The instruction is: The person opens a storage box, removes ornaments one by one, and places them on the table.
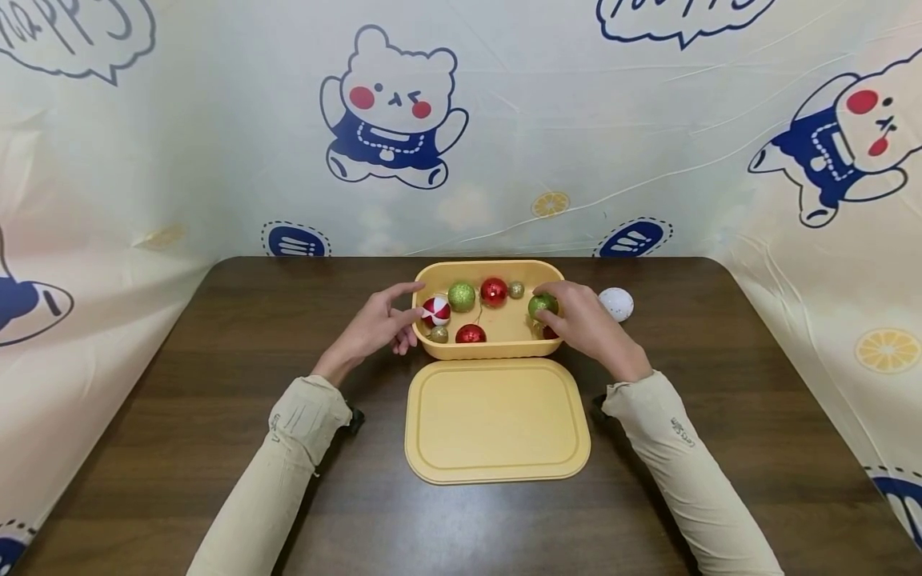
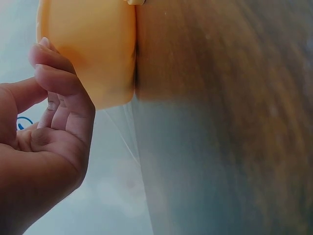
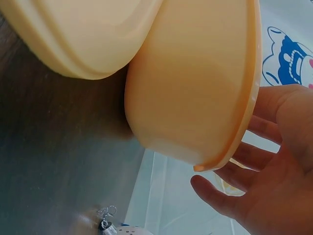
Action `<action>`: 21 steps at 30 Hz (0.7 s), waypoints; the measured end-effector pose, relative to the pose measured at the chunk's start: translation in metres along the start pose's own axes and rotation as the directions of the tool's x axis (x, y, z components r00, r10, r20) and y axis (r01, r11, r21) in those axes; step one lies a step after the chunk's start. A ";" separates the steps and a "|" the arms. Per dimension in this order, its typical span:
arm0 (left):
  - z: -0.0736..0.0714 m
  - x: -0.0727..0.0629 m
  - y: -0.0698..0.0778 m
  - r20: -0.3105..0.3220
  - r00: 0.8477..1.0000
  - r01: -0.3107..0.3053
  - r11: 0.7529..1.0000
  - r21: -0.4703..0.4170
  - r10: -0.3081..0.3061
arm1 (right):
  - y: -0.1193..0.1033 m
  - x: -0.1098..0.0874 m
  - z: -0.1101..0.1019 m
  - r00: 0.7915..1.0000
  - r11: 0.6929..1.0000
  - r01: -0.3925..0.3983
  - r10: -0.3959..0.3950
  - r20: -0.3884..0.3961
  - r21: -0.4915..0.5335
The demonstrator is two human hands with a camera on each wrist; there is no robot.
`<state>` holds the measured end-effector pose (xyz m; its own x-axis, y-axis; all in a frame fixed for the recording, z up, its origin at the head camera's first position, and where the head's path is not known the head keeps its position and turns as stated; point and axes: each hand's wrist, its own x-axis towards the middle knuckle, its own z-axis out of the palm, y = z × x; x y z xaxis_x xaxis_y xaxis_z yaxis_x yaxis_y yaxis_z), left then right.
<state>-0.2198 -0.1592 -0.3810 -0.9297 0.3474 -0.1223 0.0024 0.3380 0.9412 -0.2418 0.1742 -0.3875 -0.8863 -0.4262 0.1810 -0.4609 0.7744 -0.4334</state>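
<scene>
My right hand (image 1: 585, 320) reaches over the right end of a yellow plastic box (image 1: 497, 350), its thumb and index finger pinching a glittery green bauble (image 1: 543, 305) inside. In the right wrist view, the box wall hides that bauble. At the box's left end, my left hand (image 1: 378, 322) has its thumb and index finger spread at the rim, beside a red-and-white bauble (image 1: 436, 310). Its other fingers curl loosely outside the wall (image 2: 93, 54) in the left wrist view. Also in the box are another green bauble (image 1: 461, 297), red baubles (image 1: 494, 292) and small gold ones (image 1: 516, 290).
A matching yellow lid (image 1: 498, 420) lies flat on the brown wooden table (image 1: 497, 528), just in front of the box. Right of the box, behind my right hand, sits a white speckled bauble (image 1: 616, 304). A printed cloth (image 1: 504, 120) hangs behind the table.
</scene>
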 end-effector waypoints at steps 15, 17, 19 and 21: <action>0.000 0.000 0.000 0.006 1.000 -0.010 1.000 -0.009 0.010 | 0.003 -0.017 -0.011 0.995 0.999 0.036 -0.034 -0.092 0.029; 0.000 0.000 0.000 0.005 1.000 -0.009 1.000 -0.008 0.009 | 0.003 -0.020 -0.013 0.993 0.999 0.039 -0.036 -0.113 0.030; 0.000 0.000 0.001 0.005 1.000 -0.010 1.000 -0.008 0.010 | 0.003 -0.022 -0.015 0.989 0.998 0.053 -0.048 -0.140 0.031; 0.000 0.000 0.001 0.004 1.000 -0.009 1.000 -0.009 0.009 | 0.003 -0.024 -0.017 0.982 0.997 0.075 -0.069 -0.173 0.029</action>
<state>-0.2198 -0.1590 -0.3803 -0.9281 0.3541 -0.1154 0.0073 0.3270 0.9450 -0.2228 0.1944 -0.3784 -0.8466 -0.3914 0.3607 -0.5249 0.7260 -0.4442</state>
